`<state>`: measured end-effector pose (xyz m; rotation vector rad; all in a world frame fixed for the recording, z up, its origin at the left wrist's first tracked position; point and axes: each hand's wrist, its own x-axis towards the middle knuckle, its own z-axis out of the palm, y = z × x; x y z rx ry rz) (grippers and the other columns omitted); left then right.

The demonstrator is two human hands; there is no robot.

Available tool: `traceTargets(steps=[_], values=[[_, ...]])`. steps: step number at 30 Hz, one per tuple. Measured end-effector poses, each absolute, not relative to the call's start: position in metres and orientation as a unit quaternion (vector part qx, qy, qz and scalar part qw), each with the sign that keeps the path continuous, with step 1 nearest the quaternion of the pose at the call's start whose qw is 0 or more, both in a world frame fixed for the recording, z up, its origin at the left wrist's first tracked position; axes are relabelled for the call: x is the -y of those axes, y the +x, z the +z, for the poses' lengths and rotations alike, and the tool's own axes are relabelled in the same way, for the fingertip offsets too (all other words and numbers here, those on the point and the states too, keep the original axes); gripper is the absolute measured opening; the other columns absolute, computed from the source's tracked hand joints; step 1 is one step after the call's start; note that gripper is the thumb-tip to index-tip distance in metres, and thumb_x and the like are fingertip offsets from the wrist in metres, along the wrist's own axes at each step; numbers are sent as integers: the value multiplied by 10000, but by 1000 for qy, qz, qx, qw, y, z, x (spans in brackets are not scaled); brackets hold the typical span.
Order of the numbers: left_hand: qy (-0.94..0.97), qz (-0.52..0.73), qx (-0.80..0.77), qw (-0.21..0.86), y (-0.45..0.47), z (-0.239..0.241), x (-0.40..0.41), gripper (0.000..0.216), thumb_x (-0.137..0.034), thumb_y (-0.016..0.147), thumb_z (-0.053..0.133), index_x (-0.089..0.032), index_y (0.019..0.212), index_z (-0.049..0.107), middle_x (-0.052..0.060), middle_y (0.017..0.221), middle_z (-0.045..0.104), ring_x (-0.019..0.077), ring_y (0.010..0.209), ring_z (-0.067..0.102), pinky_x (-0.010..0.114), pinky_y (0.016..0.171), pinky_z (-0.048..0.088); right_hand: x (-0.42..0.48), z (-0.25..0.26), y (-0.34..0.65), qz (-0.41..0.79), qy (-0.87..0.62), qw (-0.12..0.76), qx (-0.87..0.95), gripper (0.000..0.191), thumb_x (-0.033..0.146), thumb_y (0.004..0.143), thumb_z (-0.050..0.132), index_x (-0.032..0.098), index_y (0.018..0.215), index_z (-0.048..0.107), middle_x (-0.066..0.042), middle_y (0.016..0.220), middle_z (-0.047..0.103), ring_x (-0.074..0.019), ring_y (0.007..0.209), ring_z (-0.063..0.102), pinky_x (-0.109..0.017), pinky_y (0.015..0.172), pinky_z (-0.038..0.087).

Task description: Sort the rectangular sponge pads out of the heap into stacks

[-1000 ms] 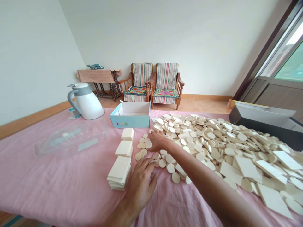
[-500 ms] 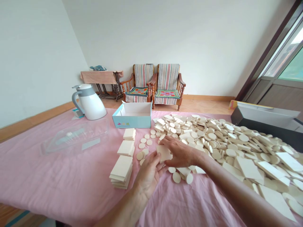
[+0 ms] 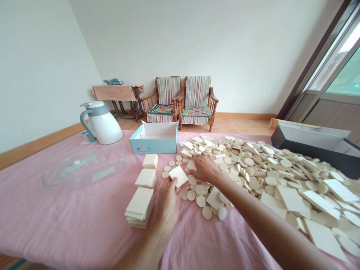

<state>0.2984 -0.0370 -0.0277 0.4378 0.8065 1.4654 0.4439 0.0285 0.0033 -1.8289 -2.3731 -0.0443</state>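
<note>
Across the right half of the pink-covered table [image 3: 70,221] the big heap of discs and squares [image 3: 281,180] is unsorted. Three square stacks [image 3: 142,202] stand near the front edge. My left hand [image 3: 168,200] pinches one square tile [image 3: 178,175]; my right hand [image 3: 204,167] lies spread on loose pieces.

We see cream wooden squares and discs [image 3: 253,168] on a pink cloth counter [image 3: 70,217], a light-blue cardboard box [image 3: 154,143] at twelve o'clock, and striped chairs [image 3: 182,98].
</note>
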Motion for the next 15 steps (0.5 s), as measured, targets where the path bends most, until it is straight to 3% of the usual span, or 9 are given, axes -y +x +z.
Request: traceTargets(steps=[9,15], values=[[150,624,-381,665,297,-27,37,196,-19,821,543,-157,899,657,72,987,719,214,919,688,451,905,554,-29,-7,447,16,-640,51,767,432,425,722,670,123,1025,616,-180,1106,579,-318,1058,514,-395,854,398],[130,609,-396,675,298,-27,37,212,1,847,516,-137,897,669,79,972,710,175,888,682,400,890,568,-20,2,445,66,-651,195,730,384,419,714,647,172,990,550,-111,1015,594,-266,974,542,-386,843,395]])
